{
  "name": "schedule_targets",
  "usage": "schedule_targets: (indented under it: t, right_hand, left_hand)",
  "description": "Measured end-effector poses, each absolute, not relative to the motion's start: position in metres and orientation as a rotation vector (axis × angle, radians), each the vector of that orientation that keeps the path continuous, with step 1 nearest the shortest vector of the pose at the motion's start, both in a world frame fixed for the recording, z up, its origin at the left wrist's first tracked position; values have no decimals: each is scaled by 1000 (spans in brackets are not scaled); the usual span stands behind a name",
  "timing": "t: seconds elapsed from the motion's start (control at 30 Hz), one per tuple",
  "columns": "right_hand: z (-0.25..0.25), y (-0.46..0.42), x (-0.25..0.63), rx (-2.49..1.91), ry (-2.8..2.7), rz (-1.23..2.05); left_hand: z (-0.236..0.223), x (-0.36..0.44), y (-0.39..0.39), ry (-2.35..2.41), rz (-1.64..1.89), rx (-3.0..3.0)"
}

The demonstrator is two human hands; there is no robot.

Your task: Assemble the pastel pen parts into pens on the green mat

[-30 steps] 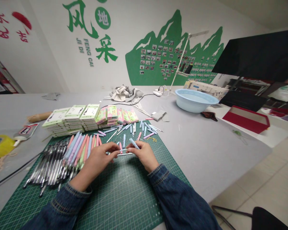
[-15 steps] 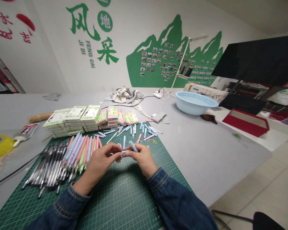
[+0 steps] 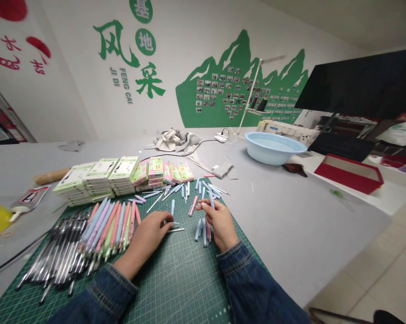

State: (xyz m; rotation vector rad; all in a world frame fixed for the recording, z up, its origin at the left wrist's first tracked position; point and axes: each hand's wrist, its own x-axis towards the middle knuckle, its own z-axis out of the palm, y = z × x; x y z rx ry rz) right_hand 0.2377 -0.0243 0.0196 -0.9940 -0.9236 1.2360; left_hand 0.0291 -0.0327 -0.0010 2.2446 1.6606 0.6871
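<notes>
My right hand (image 3: 221,222) is closed around a light blue pen barrel (image 3: 211,199), which sticks up between its fingers. Beside and below that hand lie pale blue pen parts (image 3: 198,230) and a pink one, partly covered by the fingers. My left hand (image 3: 155,229) rests low over the green cutting mat (image 3: 186,279), fingers curled together. At its fingertips a small pale piece shows, too small to name. A thin white pen refill (image 3: 176,230) lies just by those fingers. A blue pen part (image 3: 172,207) stands out behind them, and a pink pen (image 3: 192,205) lies between the hands.
Pastel pens (image 3: 113,225) and clear black-tipped pens (image 3: 59,252) are spread at left. Behind them are stacked white-green boxes (image 3: 100,173) and pink-green boxes (image 3: 155,168). Loose barrels and refills lie at the mat's far edge. A blue basin (image 3: 273,150) stands back right.
My hands, together before over small pen parts, have separated. The right moved right with the blue barrel; the left stayed lower left. Blue parts and a white refill now show on the mat.
</notes>
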Motion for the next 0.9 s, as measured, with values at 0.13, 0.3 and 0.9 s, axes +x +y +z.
schedule_targets:
  t: [0.13,0.3,0.9]
  right_hand:
    - [18,-23,236,-1038,-906,1243]
    - [9,-21,235,-1044,-908,1294]
    - [-3,-18,231,-1013,-970,1374]
  left_hand:
    - [-4,28,-27,1631,652,2315]
    - [1,12,-7,1805,731,2253]
    - [-5,21,26,1907,423,2546]
